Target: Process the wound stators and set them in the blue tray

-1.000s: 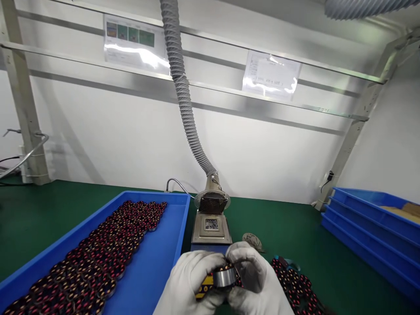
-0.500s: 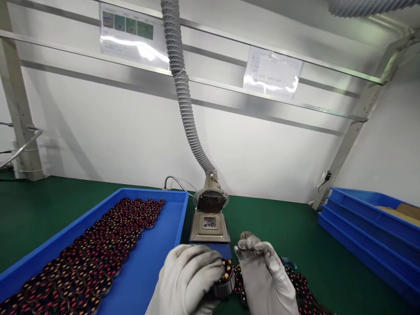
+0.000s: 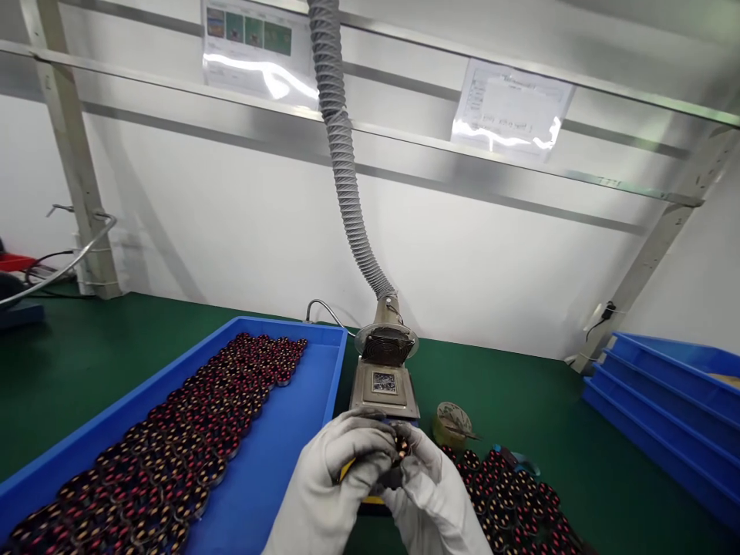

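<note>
Both gloved hands meet at the bottom centre around a small round motor stator (image 3: pixel 401 447) with copper-coloured windings. My left hand (image 3: pixel 341 474) is closed on its left side, fingers curled. My right hand (image 3: pixel 431 482) pinches it from the right, and the fingers cover much of the part. Just beyond the hands stands a metal solder pot (image 3: pixel 385 393) with a square opening. Right of it is a small round tin (image 3: pixel 452 425) with a thin stick lying across its top. A pile of similar stators (image 3: pixel 514 501) lies beside my right hand.
A blue tray (image 3: pixel 329 385) on the left holds rows of stators. Blue-handled pliers (image 3: pixel 523 462) lie by the right-hand pile. Stacked blue trays (image 3: pixel 653 416) stand at the far right. A grey ribbed hose (image 3: pixel 347 162) hangs down to a hood behind the pot.
My right hand has moved left from in front of the tin to the stator in my left hand, uncovering the tin and pliers. The camera view has shifted slightly.
</note>
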`<act>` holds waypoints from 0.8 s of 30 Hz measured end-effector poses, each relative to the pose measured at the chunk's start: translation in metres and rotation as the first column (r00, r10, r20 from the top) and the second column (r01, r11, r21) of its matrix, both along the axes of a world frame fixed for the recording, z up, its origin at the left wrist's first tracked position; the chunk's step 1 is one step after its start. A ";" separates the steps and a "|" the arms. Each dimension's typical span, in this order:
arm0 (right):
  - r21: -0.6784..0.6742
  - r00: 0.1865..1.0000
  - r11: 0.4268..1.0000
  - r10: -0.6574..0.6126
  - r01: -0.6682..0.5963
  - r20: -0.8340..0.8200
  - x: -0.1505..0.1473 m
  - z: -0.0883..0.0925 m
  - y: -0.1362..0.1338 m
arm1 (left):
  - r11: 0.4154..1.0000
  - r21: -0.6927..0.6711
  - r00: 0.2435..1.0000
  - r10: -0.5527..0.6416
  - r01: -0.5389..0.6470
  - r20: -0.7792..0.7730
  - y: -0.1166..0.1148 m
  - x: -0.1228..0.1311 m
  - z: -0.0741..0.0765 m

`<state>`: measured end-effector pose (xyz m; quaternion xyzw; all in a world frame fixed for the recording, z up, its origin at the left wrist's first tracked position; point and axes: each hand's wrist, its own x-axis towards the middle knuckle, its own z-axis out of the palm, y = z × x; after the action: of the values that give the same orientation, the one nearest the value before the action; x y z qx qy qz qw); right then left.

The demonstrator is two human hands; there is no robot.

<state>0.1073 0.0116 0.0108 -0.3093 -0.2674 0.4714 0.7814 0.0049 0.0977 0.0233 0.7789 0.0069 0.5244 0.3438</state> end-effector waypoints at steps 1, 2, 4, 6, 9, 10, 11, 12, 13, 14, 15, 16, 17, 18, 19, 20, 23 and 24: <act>-0.002 0.998 0.998 0.061 -0.061 -0.022 0.001 0.000 -0.001 | 0.994 -0.112 0.999 0.021 -0.017 0.032 0.000 -0.001 0.000; 0.002 0.992 0.993 0.120 -0.120 -0.045 0.004 0.000 -0.002 | 0.978 -0.202 0.997 0.059 -0.047 0.054 0.001 -0.003 0.000; 0.014 0.972 0.975 0.221 -0.221 -0.075 0.011 0.002 -0.004 | 0.960 -0.257 0.993 0.116 -0.108 0.013 0.002 -0.009 0.001; 0.009 0.956 0.959 0.284 -0.284 -0.068 0.023 0.003 -0.004 | 0.981 -0.152 0.985 0.101 -0.122 -0.139 0.002 -0.012 0.002; -0.033 0.965 0.965 0.261 -0.261 -0.008 0.037 0.002 -0.001 | 0.993 0.091 0.963 0.090 -0.069 -0.254 0.001 -0.007 0.003; -0.043 0.973 0.972 0.230 -0.229 0.011 0.038 0.000 0.000 | 0.988 0.142 0.975 0.087 -0.058 -0.206 0.001 -0.003 0.003; -0.050 0.981 0.980 0.193 -0.191 0.025 0.038 -0.002 0.001 | 0.983 0.175 0.988 0.070 -0.046 -0.138 0.001 0.000 0.004; -0.052 0.987 0.987 0.155 -0.153 0.034 0.036 -0.004 0.002 | 0.983 0.181 0.997 0.044 -0.031 -0.068 0.000 0.004 0.005; -0.051 0.991 0.991 0.127 -0.125 0.036 0.032 -0.006 0.002 | 0.988 0.155 1.000 0.013 -0.012 -0.007 0.000 0.007 0.005; -0.048 0.994 0.993 0.106 -0.104 0.033 0.027 -0.008 0.002 | 0.995 0.096 0.999 -0.014 0.010 0.042 -0.001 0.008 0.006; -0.044 0.996 0.995 0.090 -0.088 0.030 0.022 -0.009 0.002 | 0.999 0.011 0.996 -0.032 0.031 0.087 -0.001 0.008 0.007; -0.042 0.997 0.996 0.075 -0.074 0.028 0.018 -0.009 0.002 | 0.995 -0.091 0.991 -0.039 0.051 0.129 -0.002 0.007 0.007; -0.039 0.998 0.997 0.066 -0.065 0.025 0.014 -0.009 0.001 | 0.976 -0.209 0.985 -0.024 0.060 0.169 -0.003 0.005 0.008; -0.037 0.998 0.997 0.063 -0.062 0.024 0.011 -0.008 0.000 | 0.941 -0.333 0.981 0.012 0.054 0.193 -0.004 0.003 0.009; -0.034 0.998 0.998 0.057 -0.057 0.021 0.008 -0.006 -0.001 | 0.896 -0.442 0.976 0.064 0.035 0.209 -0.004 0.000 0.010; -0.032 0.999 0.998 0.053 -0.052 0.013 0.006 -0.004 -0.002 | 0.855 -0.518 0.976 0.105 0.010 0.193 -0.005 -0.002 0.011; -0.021 0.998 0.999 0.044 -0.046 -0.052 0.001 0.000 -0.002 | 0.838 -0.546 0.999 0.021 0.000 0.032 -0.006 -0.004 0.013; -0.017 0.996 0.999 0.038 -0.040 -0.082 -0.001 0.001 -0.001 | 0.849 -0.526 0.998 -0.057 0.043 -0.011 -0.007 -0.002 0.013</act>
<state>0.1063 0.0102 0.0116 -0.2918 -0.2367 0.5012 0.7795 0.0030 0.0908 0.0364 0.6621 0.1341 0.4832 0.5569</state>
